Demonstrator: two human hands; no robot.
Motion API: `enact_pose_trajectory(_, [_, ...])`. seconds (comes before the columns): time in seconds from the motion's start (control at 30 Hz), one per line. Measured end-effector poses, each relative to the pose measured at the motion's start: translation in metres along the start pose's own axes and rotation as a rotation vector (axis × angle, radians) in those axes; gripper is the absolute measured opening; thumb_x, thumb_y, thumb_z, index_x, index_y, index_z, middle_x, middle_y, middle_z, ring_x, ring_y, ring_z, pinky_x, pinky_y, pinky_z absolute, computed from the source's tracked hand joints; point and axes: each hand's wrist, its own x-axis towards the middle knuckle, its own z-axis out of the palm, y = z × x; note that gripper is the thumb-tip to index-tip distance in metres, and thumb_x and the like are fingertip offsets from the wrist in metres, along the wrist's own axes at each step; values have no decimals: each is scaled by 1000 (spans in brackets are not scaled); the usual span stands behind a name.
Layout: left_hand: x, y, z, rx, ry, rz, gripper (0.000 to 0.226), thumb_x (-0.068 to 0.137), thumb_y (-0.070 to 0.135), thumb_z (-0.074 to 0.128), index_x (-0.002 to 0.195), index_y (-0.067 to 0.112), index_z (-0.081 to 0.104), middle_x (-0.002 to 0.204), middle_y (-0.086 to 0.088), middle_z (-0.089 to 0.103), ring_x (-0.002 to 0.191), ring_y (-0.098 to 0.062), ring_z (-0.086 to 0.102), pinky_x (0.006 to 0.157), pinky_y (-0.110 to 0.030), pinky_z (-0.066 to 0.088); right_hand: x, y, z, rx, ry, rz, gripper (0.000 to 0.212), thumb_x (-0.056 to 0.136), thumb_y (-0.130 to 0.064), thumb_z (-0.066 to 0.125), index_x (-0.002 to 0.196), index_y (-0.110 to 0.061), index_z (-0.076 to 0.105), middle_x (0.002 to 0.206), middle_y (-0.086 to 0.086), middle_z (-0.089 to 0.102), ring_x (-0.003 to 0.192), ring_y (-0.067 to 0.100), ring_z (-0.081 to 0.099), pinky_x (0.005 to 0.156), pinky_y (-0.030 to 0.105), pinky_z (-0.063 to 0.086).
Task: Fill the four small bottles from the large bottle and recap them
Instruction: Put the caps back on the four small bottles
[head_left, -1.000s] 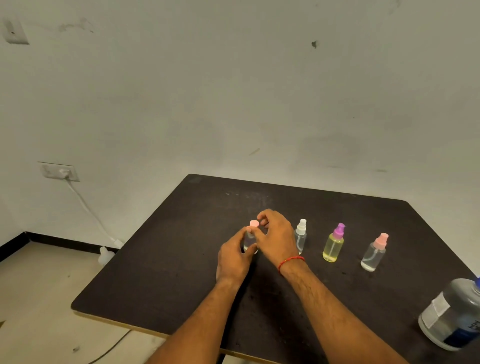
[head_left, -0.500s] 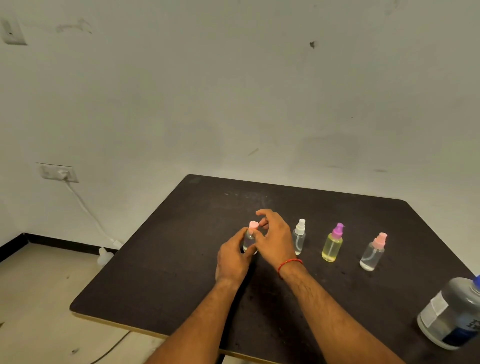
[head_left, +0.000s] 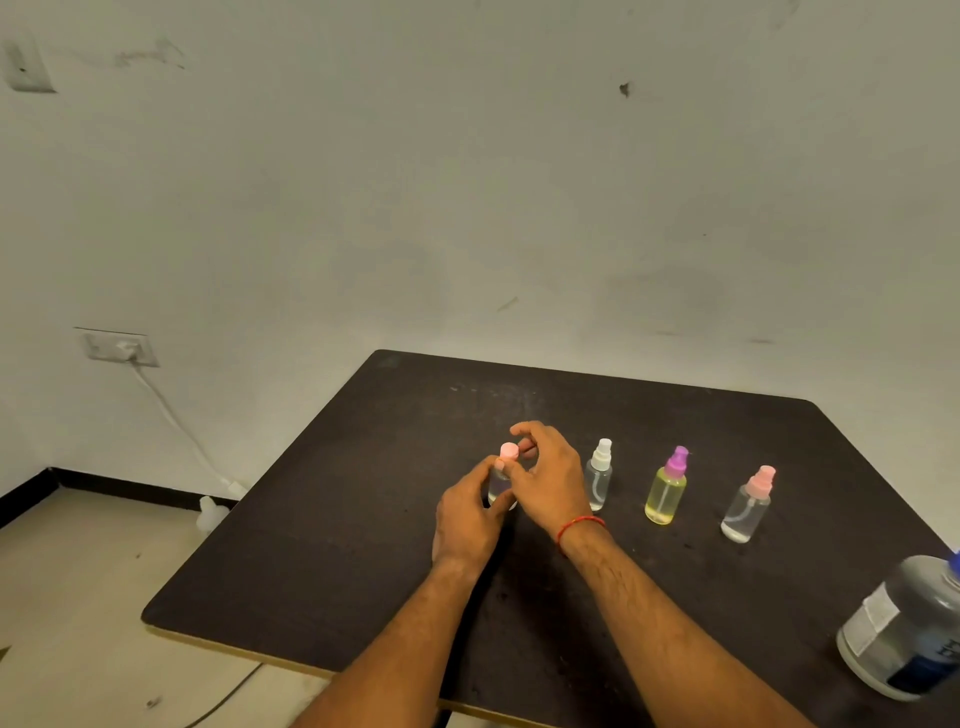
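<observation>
Tabletop (head_left: 337, 545): dark, one. Small bottles: four, standing upright in a row across the middle, spaced apart. Large bottle (head_left: 904, 629): one, near the right front corner, well apart from the row, partly cut off by the frame edge, blue top just showing.

Row, left to right:
- leftmost bottle (head_left: 500, 488), clear, with a pink cap (head_left: 509, 451) on top; between both hands.
- white-topped spray bottle (head_left: 599, 475), clear contents, just beside the right hand.
- purple-topped bottle (head_left: 666, 488), yellow liquid.
- pink-topped spray bottle (head_left: 748, 506), clear contents.

Hands: two, bare.
- Left hand (head_left: 467, 519): fingers (head_left: 485, 475) curled round the body of the leftmost bottle, gripping it on the tabletop.
- Right hand (head_left: 550, 478): thumb and fingers (head_left: 524, 430) curled in around the pink cap, pinching it. Whether the cap is seated fully on the neck cannot be told. One red thread (head_left: 579, 527) on the right wrist.

Surroundings: one wall socket (head_left: 122, 348) at left, one white cable (head_left: 171, 421) running down from it toward the floor.
</observation>
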Motion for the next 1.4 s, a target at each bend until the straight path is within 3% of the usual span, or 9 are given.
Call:
enact_pose_trajectory(0.1, [0, 0, -1, -26, -6, 5, 31, 94, 25, 71, 121, 40, 66, 102, 18, 72, 96, -4, 69, 88, -35, 60, 1, 0, 0, 44, -65, 9, 50, 83, -2, 70, 125, -28, 60, 118, -10, 63, 109, 7, 59, 92, 26, 54])
enact_pose_trajectory(0.2, [-1, 0, -1, -35, -8, 15, 30, 94, 25, 71, 117, 44, 65, 100, 18, 73, 94, -8, 70, 86, -36, 61, 0, -3, -1, 39, -61, -14, 42, 84, 4, 64, 114, -24, 69, 110, -9, 67, 103, 6, 61, 90, 21, 52])
enact_pose_trajectory(0.33, [0, -1, 0, 5, -12, 19, 35, 94, 25, 72, 120, 46, 63, 102, 19, 71, 95, -9, 69, 87, -34, 61, 0, -2, 3, -8, 32, -37, 25, 82, -7, 73, 101, -24, 71, 93, -12, 62, 90, 5, 62, 85, 25, 55])
enact_pose_trajectory(0.47, [1, -3, 0, 28, -6, 11, 32, 93, 26, 72, 120, 41, 65, 98, 18, 71, 92, -11, 69, 86, -32, 61, 1, 0, 2, -11, 17, 11, 29, 80, -20, 78, 106, -28, 67, 98, -12, 61, 93, 6, 60, 86, 24, 54])
enact_pose_trajectory(0.57, [1, -2, 0, 12, -3, 18, 33, 94, 26, 72, 123, 41, 64, 100, 22, 70, 96, -5, 69, 85, -25, 59, 0, 3, 1, 22, -45, 11, 40, 83, -11, 73, 118, -27, 66, 112, -9, 63, 103, 7, 60, 95, 31, 52])
enact_pose_trajectory(0.67, [1, -3, 1, 0, -8, 28, 35, 94, 25, 72, 125, 41, 64, 102, 25, 70, 98, 5, 67, 86, -17, 54, 0, 3, 1, -3, -56, 13, 33, 85, -6, 69, 110, -28, 70, 107, -8, 66, 99, 8, 60, 92, 31, 53])
enact_pose_trajectory(1.03, [4, -7, 3, 50, -26, -11, 37, 95, 26, 71, 130, 35, 64, 99, 14, 73, 91, -7, 70, 84, -24, 59, -3, -2, 2, -102, -11, -31, 28, 82, -1, 67, 97, -25, 70, 93, -8, 62, 90, 9, 59, 84, 25, 53])
enact_pose_trajectory(1.2, [4, -7, 5, 39, -31, -19, 23, 96, 30, 66, 118, 36, 66, 82, 8, 71, 75, -14, 69, 69, -40, 60, -6, -5, 6, -117, 72, -37, 22, 79, -1, 66, 90, -19, 69, 85, -6, 62, 84, 10, 57, 75, 25, 51])
enact_pose_trajectory(1.4, [3, 3, 10, -27, -39, -40, 20, 97, 17, 58, 92, 34, 67, 71, 5, 68, 63, -5, 62, 59, -30, 56, -6, -7, 13, -167, 170, 23, 17, 77, -1, 65, 87, -15, 67, 83, -2, 63, 84, 15, 55, 71, 24, 44])
